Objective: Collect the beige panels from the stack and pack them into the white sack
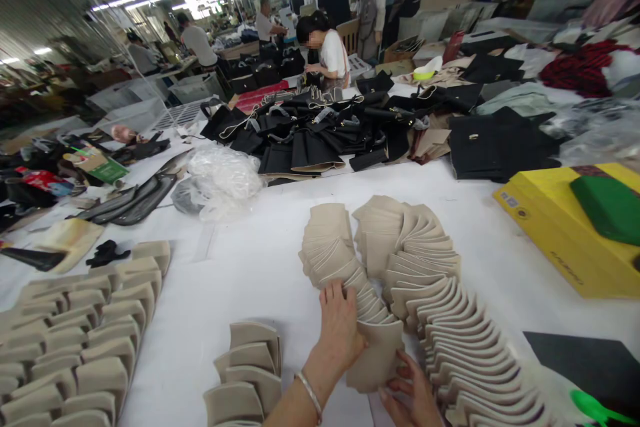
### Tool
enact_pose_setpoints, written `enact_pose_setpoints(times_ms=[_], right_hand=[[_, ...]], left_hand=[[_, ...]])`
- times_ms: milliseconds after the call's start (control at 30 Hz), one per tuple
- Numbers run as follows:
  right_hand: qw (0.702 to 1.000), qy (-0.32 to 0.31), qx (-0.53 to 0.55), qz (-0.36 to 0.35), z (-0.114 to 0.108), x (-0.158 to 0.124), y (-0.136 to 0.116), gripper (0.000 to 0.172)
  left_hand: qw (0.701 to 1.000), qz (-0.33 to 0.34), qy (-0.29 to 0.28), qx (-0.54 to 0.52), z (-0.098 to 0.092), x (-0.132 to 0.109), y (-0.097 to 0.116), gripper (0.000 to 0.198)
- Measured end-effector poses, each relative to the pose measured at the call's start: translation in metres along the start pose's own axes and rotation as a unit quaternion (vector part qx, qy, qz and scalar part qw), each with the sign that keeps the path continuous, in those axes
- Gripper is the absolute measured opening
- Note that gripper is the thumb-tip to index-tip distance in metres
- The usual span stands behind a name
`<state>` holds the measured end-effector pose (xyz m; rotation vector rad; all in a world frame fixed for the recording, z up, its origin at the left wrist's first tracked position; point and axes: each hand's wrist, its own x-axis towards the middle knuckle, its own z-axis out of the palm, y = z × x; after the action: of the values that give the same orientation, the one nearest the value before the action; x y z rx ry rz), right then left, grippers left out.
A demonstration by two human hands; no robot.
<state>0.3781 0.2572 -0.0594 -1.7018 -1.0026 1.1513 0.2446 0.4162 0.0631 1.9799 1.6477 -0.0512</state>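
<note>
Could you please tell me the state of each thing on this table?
left hand, flat on the middle fanned row
right hand, gripping the front beige piece
middle fanned row, overlapped, curving
right fanned row, overlapped
yellow box, shut, green case on top
clear plastic bag, crumpled
black bag parts, heaped

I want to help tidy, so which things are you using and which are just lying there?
In use: left hand on the fanned beige pieces; right hand holding one beige piece; second fanned row; beige stacks at left.
Lying about: yellow box, green case, plastic bag, black bag parts.
</note>
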Motion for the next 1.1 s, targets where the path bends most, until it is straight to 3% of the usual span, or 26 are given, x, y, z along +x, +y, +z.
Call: enact_pose_setpoints(times_ms=[100,233,333,433,567,667,833,1000,1100], right_hand=[[1.0,-0.021,0.007,0.012,-0.005,-0.003,0.002,0.054],[0.995,-0.1,-0.001,0.026,-0.022,-0.013,-0.003,0.05],[0.976,-0.062,-0.193,-0.076,-0.04,-0.016,-0.033,0.05],[0.872,-0.004,-0.409,-0.269,-0.053,-0.002,-0.084,0.058],[0.747,-0.128,-0.506,-0.413,-0.049,0.028,-0.135,0.086],[0.692,-0.175,-0.544,-0.441,-0.037,0.041,-0.135,0.083],[0.68,-0.163,-0.573,-0.427,-0.009,0.037,-0.111,0.062],[0.704,-0.158,-0.575,-0.386,0.007,0.034,-0.103,0.06],[0.718,-0.172,-0.568,-0.362,0.01,0.037,-0.107,0.061]], left_hand=[[1.0,0.02,-0.009,-0.012,-0.001,-0.012,0.006,0.068],[0.997,0.059,-0.032,-0.038,0.006,-0.037,0.009,0.066],[0.993,0.098,-0.034,-0.061,0.017,-0.051,0.005,0.07],[0.986,0.134,-0.038,-0.09,0.028,-0.059,0.002,0.083],[0.984,0.139,-0.033,-0.103,0.041,-0.064,0.001,0.089],[0.988,0.101,-0.026,-0.114,0.047,-0.067,-0.003,0.088],[0.982,0.064,-0.012,-0.178,0.045,-0.074,-0.023,0.071],[0.975,0.078,-0.007,-0.207,0.039,-0.073,-0.036,0.05],[0.974,0.09,-0.011,-0.206,0.031,-0.068,-0.04,0.049]])
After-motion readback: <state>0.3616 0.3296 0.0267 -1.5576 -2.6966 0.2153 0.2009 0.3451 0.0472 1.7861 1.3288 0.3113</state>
